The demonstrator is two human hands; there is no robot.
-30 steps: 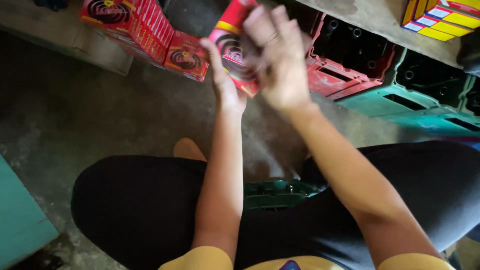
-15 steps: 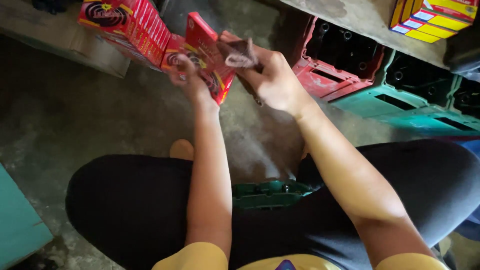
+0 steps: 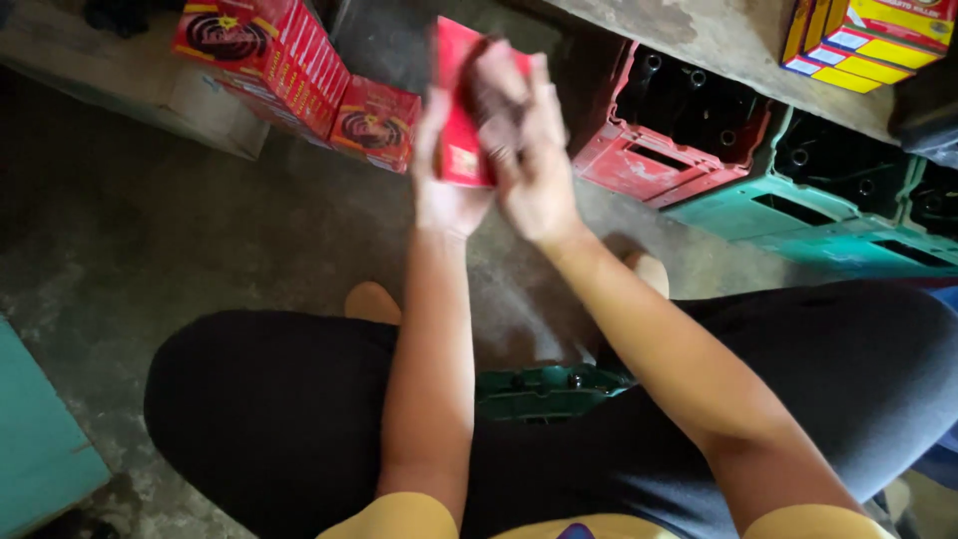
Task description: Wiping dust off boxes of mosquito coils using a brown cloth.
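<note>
Small red box (image 3: 457, 120) top centre of frame, upright. Left hand (image 3: 444, 195) cups it from below, fingers closed round it, steadying it. Right hand (image 3: 534, 150) curled over front face, gripping; blurred. More red boxes (image 3: 289, 75) stacked upper left, bottle crates (image 3: 699, 140) upper right.

**Camera placement: single head-worn view**

One view only; no second view shares the scene. The camera sits on the person's head and looks steeply down and forward over the lap. Both forearms enter from the lower edge and meet at upper centre, where the left hand (image 3: 446, 195) and right hand (image 3: 534, 165) sit close to the lens and slightly blurred. Knees fill the lower half. The concrete floor (image 3: 150, 240) occupies the left; crates (image 3: 798, 215) under a shelf line the upper right.
</note>
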